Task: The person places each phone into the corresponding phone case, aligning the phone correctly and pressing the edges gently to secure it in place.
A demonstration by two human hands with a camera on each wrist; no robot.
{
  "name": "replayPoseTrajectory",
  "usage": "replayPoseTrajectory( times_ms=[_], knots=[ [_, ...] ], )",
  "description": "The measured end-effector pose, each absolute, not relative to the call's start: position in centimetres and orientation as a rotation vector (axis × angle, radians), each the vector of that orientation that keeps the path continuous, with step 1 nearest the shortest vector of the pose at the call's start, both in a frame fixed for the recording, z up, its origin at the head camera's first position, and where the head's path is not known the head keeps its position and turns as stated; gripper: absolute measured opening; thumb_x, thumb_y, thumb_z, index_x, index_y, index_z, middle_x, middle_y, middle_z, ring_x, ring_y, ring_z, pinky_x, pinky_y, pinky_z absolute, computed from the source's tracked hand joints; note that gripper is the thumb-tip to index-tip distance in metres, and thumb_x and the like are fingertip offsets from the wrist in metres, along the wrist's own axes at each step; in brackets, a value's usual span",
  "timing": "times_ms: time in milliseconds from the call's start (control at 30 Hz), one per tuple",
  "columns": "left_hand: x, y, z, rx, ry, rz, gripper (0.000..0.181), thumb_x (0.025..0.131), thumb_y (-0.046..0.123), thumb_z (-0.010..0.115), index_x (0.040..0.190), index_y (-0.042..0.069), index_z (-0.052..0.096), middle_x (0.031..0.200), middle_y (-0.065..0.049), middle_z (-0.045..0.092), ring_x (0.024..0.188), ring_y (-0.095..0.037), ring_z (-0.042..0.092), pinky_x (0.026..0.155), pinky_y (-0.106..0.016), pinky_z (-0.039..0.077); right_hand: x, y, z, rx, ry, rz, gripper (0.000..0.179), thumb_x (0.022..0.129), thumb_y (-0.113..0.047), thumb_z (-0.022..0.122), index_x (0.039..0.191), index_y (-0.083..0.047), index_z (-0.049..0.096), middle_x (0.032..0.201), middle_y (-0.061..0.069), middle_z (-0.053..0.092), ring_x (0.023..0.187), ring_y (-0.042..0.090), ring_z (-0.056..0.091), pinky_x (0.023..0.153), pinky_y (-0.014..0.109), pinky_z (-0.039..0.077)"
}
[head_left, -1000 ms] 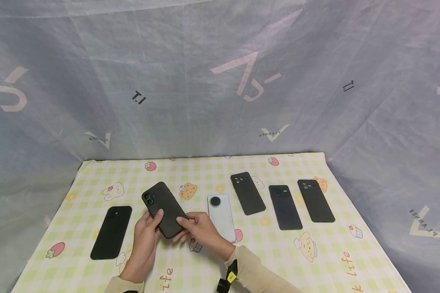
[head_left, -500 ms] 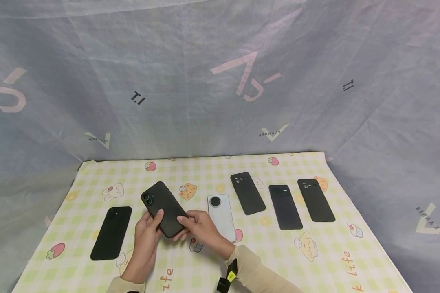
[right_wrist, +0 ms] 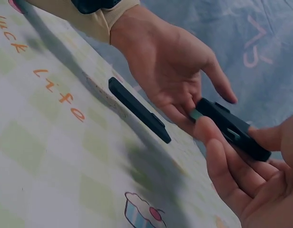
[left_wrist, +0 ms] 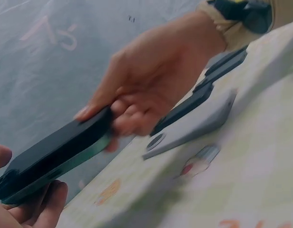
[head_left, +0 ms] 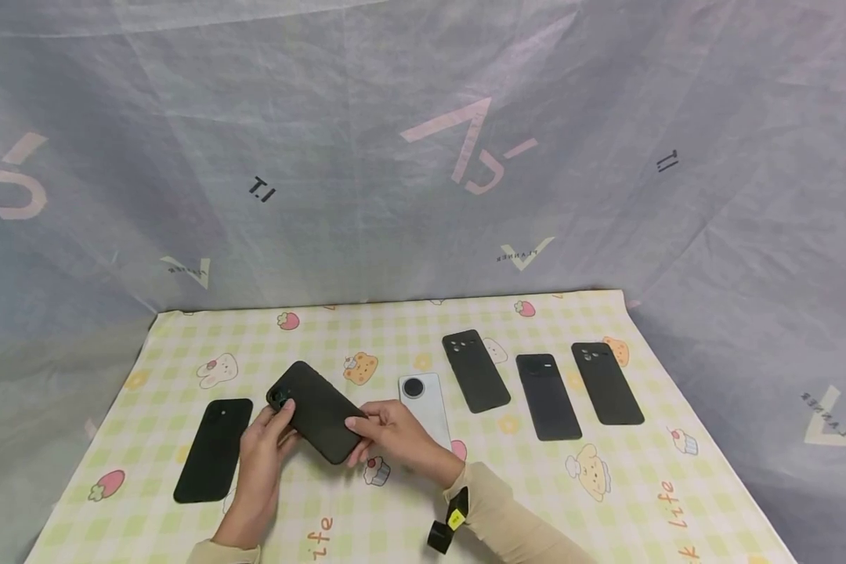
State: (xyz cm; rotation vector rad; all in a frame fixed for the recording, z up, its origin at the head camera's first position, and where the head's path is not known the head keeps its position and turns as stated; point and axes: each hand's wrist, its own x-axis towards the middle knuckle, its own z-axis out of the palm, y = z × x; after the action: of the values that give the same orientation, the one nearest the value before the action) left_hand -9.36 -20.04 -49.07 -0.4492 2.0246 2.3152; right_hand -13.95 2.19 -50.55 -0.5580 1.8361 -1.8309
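Holds black phone [head_left: 319, 415] raised and tilted above cloth [head_left: 536, 489], between dark phone [head_left: 214, 452] at left and white phone [head_left: 430, 415] at right. Grips camera end in left hand [head_left: 261, 450]; pinches opposite end with right hand [head_left: 403, 440]. Shows green edge [left_wrist: 89, 152] along side, left wrist view.

Grey-blue fabric [head_left: 352, 172] hung at back and both sides, wrinkled, printed with pale pink strokes [head_left: 473, 141], small dark letters [head_left: 262, 189], pale yellow V shapes [head_left: 523, 257]. Tablecloth [head_left: 366, 525] was green-and-white checked, patterned with strawberries [head_left: 288, 321], cupcakes [head_left: 376, 472], animal faces [head_left: 361, 368], orange lettering [head_left: 674, 505]. Light looked soft in head view; wrist views showed blurry shadows [left_wrist: 153, 199] across tablecloth, cooler tint overall.
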Motion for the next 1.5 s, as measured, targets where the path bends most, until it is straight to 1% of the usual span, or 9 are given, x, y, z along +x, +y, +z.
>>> replayPoseTrajectory(
  times_ms=[133, 267, 433, 500, 767, 1000, 1200, 1333, 1500],
  knots=[
    [-9.3, -21.5, -48.7, -0.497, 2.118, 2.257, 0.068, 0.112, 0.049, 0.054, 0.164, 0.007, 0.04, 0.149, -0.001, 0.05, 0.121, 0.001, 0.057, 0.098, -0.014, 0.049, -13.9, 2.7, -50.4, -0.607, 1.845, -1.757, 0.032, 0.11, -0.023, 0.065, 0.086, -0.001, 0.064, 0.074, 0.024, 0.075, 0.081, 0.064, 0.068, 0.071, 0.053, 0.064],
    [-9.3, -22.8, -48.4, -0.474, 2.27, 2.097, 0.063, 0.113, 0.051, 0.051, 0.16, 0.009, 0.049, 0.16, -0.002, 0.048, 0.129, -0.006, 0.051, 0.096, -0.017, 0.047, -13.8, 3.0, -50.4, -0.634, 1.827, -1.701, 0.026, 0.109, -0.022, 0.066, 0.092, -0.003, 0.07, 0.073, 0.022, 0.076, 0.076, 0.058, 0.071, 0.066, 0.043, 0.064],
    [-9.3, -23.9, -48.4, -0.328, 2.381, 1.862, 0.071, 0.112, 0.059, 0.047, 0.158, 0.006, 0.052, 0.164, -0.011, 0.048, 0.152, -0.024, 0.042, 0.124, -0.043, 0.037, -13.9, 3.6, -50.4, -0.707, 1.775, -1.642, 0.028, 0.109, -0.02, 0.066, 0.089, 0.0, 0.066, 0.071, 0.021, 0.075, 0.068, 0.032, 0.078, 0.069, 0.045, 0.065],
    [-9.3, -24.0, -48.6, -0.275, 2.404, 1.816, 0.071, 0.11, 0.062, 0.047, 0.154, 0.006, 0.058, 0.162, -0.012, 0.051, 0.154, -0.025, 0.04, 0.128, -0.051, 0.028, -14.0, 3.8, -50.3, -0.747, 1.755, -1.613, 0.032, 0.109, -0.02, 0.066, 0.085, 0.001, 0.062, 0.071, 0.024, 0.074, 0.069, 0.032, 0.078, 0.07, 0.053, 0.064],
    [-9.2, -24.0, -49.2, -0.159, 2.548, 1.723, 0.054, 0.114, 0.05, 0.048, 0.13, 0.007, 0.075, 0.136, -0.007, 0.072, 0.121, 0.01, 0.058, 0.101, -0.007, 0.041, -14.4, 4.3, -50.6, -0.856, 1.752, -1.523, 0.04, 0.11, -0.022, 0.064, 0.08, 0.002, 0.055, 0.071, 0.022, 0.074, 0.073, 0.038, 0.079, 0.071, 0.063, 0.06],
    [-8.7, -24.1, -49.1, -0.149, 2.581, 1.642, 0.058, 0.114, 0.052, 0.048, 0.139, 0.004, 0.071, 0.128, -0.006, 0.074, 0.131, -0.004, 0.059, 0.1, -0.006, 0.041, -14.5, 4.6, -50.5, -0.865, 1.736, -1.519, 0.039, 0.11, -0.022, 0.064, 0.082, 0.004, 0.055, 0.071, 0.022, 0.074, 0.073, 0.045, 0.077, 0.066, 0.051, 0.061],
    [-8.7, -24.1, -49.2, -0.085, 2.634, 1.635, 0.049, 0.116, 0.043, 0.048, 0.128, 0.003, 0.075, 0.106, -0.005, 0.072, 0.108, -0.002, 0.063, 0.092, -0.01, 0.045, -14.5, 4.7, -50.5, -0.871, 1.731, -1.526, 0.04, 0.11, -0.021, 0.064, 0.08, 0.005, 0.054, 0.07, 0.022, 0.074, 0.074, 0.055, 0.073, 0.057, 0.038, 0.054],
    [-8.7, -24.1, -49.2, -0.035, 2.651, 1.654, 0.047, 0.117, 0.04, 0.046, 0.114, 0.003, 0.075, 0.089, -0.005, 0.063, 0.092, -0.01, 0.061, 0.081, -0.018, 0.045, -14.6, 4.6, -50.5, -0.874, 1.729, -1.525, 0.042, 0.11, -0.021, 0.064, 0.079, 0.005, 0.052, 0.07, 0.023, 0.073, 0.074, 0.055, 0.073, 0.058, 0.043, 0.056],
    [-8.6, -24.0, -49.2, -0.045, 2.683, 1.608, 0.05, 0.117, 0.042, 0.045, 0.122, 0.002, 0.075, 0.105, -0.007, 0.072, 0.102, -0.003, 0.063, 0.087, -0.013, 0.046, -14.6, 4.6, -50.5, -0.869, 1.735, -1.51, 0.036, 0.11, -0.022, 0.064, 0.083, 0.001, 0.06, 0.071, 0.022, 0.074, 0.073, 0.048, 0.076, 0.069, 0.056, 0.062]
  ],
)
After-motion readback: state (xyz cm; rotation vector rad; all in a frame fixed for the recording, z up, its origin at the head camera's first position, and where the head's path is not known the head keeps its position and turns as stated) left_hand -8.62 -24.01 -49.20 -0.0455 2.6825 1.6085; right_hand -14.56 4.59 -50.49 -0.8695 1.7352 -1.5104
